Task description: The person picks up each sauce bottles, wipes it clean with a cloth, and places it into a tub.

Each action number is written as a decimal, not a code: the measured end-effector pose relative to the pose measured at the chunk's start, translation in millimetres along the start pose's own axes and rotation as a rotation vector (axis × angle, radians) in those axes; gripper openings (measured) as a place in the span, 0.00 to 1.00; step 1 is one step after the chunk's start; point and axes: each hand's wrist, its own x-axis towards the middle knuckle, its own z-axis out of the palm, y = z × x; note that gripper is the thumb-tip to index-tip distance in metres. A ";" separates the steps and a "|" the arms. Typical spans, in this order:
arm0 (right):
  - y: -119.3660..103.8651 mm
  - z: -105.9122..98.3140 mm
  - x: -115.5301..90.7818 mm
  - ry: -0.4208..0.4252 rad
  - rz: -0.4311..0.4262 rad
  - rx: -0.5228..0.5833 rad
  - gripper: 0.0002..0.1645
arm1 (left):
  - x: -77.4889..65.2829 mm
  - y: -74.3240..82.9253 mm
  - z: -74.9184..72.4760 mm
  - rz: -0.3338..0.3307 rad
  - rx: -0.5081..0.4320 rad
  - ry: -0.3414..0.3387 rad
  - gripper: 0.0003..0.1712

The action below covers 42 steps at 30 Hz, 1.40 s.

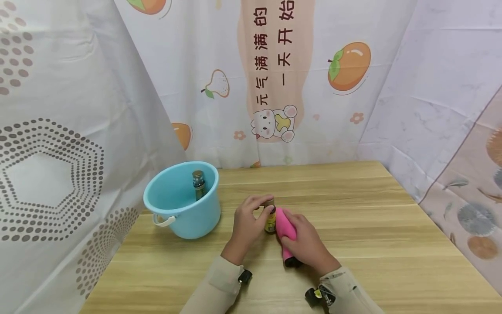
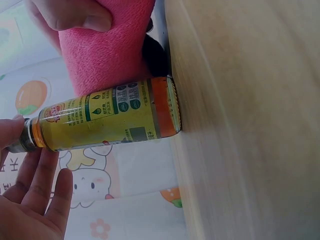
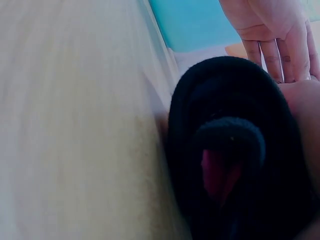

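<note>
A small glass bottle [image 1: 270, 225] with a yellow label stands upright on the wooden table. My left hand [image 1: 247, 223] pinches it by the capped neck between thumb and fingers; the left wrist view shows the bottle [image 2: 100, 116] whole, its base on the tabletop. Right beside it, my right hand [image 1: 307, 240] grips a rolled pink fuzzy cloth [image 1: 285, 226] with a black end. The cloth [image 2: 102, 55] lies against or very close to the bottle's side. Seen end-on in the right wrist view, the black end [image 3: 230, 75] is folded around some pink.
At the left stands a light blue bucket [image 1: 196, 218] with a white handle [image 1: 164, 221]. Inside it, another bottle [image 1: 199, 185] leans against the wall. Printed curtains [image 1: 223, 109] hang behind the wooden table [image 1: 364, 244] and at both sides.
</note>
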 end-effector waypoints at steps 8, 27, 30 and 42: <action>-1.3 -1.0 0.1 -0.004 0.001 -0.009 0.47 | 1.0 -0.3 0.0 -0.007 0.008 -0.007 0.15; -0.6 -4.2 -0.4 0.195 -0.207 0.117 0.50 | 1.3 -1.6 0.7 0.042 -0.010 -0.009 0.15; -0.9 -4.8 -0.4 0.216 -0.238 0.144 0.50 | 1.6 -1.9 0.8 0.039 -0.018 -0.018 0.15; -2.1 -4.4 -0.7 0.209 -0.249 0.144 0.49 | 1.2 1.2 0.0 0.052 -0.024 0.005 0.15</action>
